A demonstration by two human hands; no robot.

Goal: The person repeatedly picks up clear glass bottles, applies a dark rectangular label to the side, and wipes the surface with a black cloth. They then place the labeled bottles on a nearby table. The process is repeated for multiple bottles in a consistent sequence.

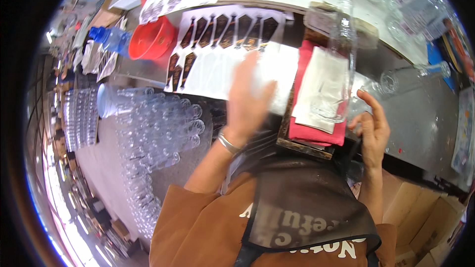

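My left hand [246, 103] is smeared by motion over a white sticker sheet [210, 75]. Its fingers look stretched out with the thumb apart, and I see nothing held. Rows of dark, tie-shaped stickers [224, 32] remain along the sheet's top and left side; the rest is bare backing. A clear glass bottle [341, 42] lies on a folded white cloth [321, 86] over a red cloth [303, 76], all on a wooden stand [284, 133]. Just right of the bottle's base my right hand [373, 131] is open, fingers loosely bent and apart, touching no bottle that I can make out.
Another clear bottle [413, 76] lies on the bench to the right. More bottles [420, 17] stand at the far right. A red bowl [153, 39] and a blue-capped plastic bottle [111, 39] are at the left. Many bottles [158, 123] stand lower left; cardboard boxes [420, 217] sit lower right.
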